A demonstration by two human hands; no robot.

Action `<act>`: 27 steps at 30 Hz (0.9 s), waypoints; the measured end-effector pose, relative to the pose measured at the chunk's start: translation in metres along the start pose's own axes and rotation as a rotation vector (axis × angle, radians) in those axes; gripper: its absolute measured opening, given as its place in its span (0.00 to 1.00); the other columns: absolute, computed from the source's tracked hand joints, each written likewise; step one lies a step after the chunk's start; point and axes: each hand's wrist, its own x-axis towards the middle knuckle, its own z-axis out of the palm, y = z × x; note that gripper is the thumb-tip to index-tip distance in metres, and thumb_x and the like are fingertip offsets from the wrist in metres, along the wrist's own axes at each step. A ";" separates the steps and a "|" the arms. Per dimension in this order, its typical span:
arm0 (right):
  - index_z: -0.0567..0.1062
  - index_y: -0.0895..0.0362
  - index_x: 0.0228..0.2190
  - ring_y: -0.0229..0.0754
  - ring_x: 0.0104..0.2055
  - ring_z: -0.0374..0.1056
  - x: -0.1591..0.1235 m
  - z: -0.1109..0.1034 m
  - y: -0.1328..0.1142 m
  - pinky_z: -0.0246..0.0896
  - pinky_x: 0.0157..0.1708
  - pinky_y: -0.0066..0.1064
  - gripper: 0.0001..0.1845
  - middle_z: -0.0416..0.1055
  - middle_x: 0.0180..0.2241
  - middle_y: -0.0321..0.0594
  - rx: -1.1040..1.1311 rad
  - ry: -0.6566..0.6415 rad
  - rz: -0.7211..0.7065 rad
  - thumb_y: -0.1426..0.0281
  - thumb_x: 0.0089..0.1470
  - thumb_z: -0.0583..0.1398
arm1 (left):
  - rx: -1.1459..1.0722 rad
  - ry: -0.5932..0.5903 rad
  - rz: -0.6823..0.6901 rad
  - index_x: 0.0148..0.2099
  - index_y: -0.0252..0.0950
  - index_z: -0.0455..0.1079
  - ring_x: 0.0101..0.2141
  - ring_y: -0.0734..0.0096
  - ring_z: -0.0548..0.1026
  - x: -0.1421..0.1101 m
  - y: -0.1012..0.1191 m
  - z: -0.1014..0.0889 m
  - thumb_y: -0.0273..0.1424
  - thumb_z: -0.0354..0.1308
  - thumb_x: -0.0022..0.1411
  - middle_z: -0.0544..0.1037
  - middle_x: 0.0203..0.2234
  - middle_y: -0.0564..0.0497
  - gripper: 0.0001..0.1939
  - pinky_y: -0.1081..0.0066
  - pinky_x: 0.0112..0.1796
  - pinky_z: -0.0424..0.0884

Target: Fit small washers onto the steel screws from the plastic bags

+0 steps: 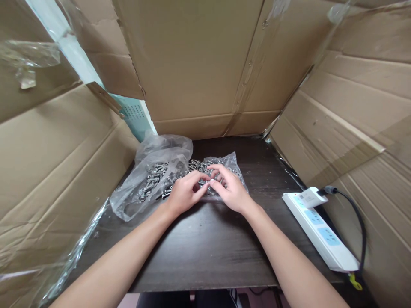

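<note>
Basically, bare left hand (184,193) and bare right hand (234,192) both pinch a small silvery metal piece (208,181) between fingertips, presumably because it's tiny; type unclear. It's held over a flat clear plastic sheet (231,160). Silvery metal bolts (154,178) sit left in a crumpled translucent plastic bag (123,204), open probably for easy reach.

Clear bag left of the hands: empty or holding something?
Not empty. The clear bag holds a heap of metal bolts, some showing through its film. How near full: cannot tell.
</note>
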 end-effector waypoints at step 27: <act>0.74 0.55 0.49 0.40 0.28 0.65 0.001 0.004 0.000 0.61 0.33 0.33 0.18 0.65 0.23 0.31 0.104 -0.044 0.148 0.62 0.67 0.50 | -0.016 0.005 0.019 0.45 0.36 0.75 0.25 0.77 0.70 0.000 0.002 0.000 0.28 0.58 0.70 0.77 0.33 0.51 0.05 0.74 0.30 0.67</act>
